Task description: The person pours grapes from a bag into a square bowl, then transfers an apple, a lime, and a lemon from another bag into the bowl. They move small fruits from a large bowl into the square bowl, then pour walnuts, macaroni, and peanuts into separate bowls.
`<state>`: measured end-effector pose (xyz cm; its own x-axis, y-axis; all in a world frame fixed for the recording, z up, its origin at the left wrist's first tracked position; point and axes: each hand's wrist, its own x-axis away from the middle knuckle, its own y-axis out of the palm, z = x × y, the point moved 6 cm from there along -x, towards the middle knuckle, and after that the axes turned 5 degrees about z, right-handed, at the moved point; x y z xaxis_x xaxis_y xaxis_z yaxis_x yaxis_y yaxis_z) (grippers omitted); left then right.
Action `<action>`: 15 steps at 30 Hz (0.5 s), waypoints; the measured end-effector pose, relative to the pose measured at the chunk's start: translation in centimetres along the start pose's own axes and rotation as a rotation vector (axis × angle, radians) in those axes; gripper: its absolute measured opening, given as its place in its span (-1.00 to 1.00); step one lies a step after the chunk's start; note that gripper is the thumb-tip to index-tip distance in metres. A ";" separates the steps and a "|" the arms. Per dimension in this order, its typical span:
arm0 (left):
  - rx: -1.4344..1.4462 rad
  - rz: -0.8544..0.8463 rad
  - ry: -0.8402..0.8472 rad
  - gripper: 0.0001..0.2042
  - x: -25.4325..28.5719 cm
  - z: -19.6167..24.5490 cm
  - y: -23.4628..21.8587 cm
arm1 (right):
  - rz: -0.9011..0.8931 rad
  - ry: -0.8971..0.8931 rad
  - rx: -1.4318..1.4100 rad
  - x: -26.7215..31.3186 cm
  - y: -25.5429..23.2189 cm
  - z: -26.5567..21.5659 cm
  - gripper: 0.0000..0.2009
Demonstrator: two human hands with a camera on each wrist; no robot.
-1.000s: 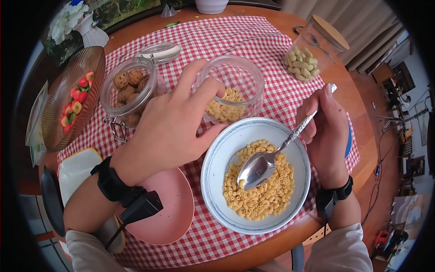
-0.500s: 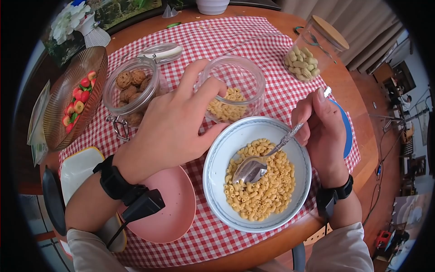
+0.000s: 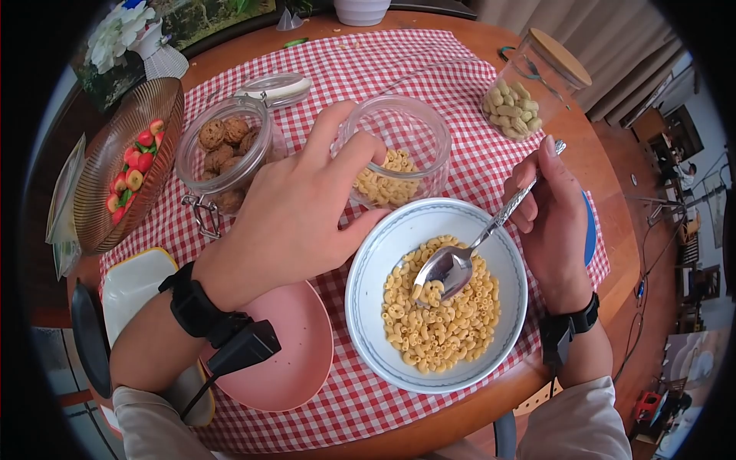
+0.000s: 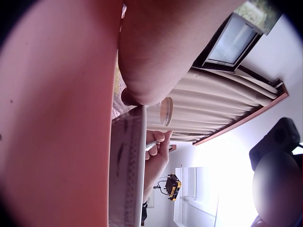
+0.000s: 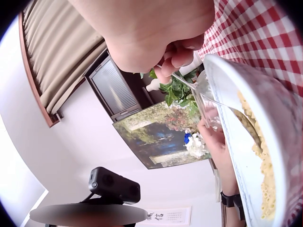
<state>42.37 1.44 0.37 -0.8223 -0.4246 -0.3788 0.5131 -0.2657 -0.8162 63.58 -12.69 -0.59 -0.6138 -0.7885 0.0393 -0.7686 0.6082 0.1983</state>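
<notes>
My right hand pinches the handle of a silver spoon between thumb and fingers. The spoon's bowl, with a few macaroni pieces at its tip, is over the macaroni in the white bowl. In the right wrist view the spoon reaches down into the bowl. My left hand curves round the near left side of a glass jar part-filled with macaroni, its fingers at the rim and its thumb beside the white bowl.
A jar of walnuts stands left of my left hand, with a fluted dish of red fruit further left. A pink plate and a white dish lie near my left forearm. A lidded peanut jar stands back right.
The spoon dipped into the macaroni and has come up with pieces at its tip. My right hand lowered slightly, then rose. My left hand has stayed at the jar.
</notes>
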 end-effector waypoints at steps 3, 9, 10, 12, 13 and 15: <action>0.003 -0.015 -0.013 -0.52 -0.1 0.0 -0.1 | 0.031 -0.063 0.029 0.0 -0.3 -0.3 -0.49; -0.014 0.015 0.028 -0.53 0.0 0.0 0.0 | 0.033 -0.071 0.028 0.0 -0.4 -0.3 -0.49; -0.009 0.011 0.027 -0.53 0.0 0.0 0.0 | 0.037 -0.057 0.042 -0.1 -0.4 -0.2 -0.49; -0.005 0.005 0.023 -0.53 0.0 0.0 0.0 | 0.042 -0.043 0.026 0.0 -0.4 -0.2 -0.49; -0.001 -0.002 0.018 -0.53 0.0 0.0 0.0 | 0.047 -0.028 0.010 0.0 -0.4 -0.1 -0.50; 0.003 0.001 0.018 -0.53 0.0 0.0 0.0 | 0.019 -0.002 -0.042 -0.3 -0.6 0.0 -0.51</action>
<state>42.39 1.48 0.34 -0.8260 -0.4096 -0.3873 0.5147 -0.2680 -0.8144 64.18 -12.81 -0.68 -0.6290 -0.7763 0.0412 -0.7483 0.6190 0.2385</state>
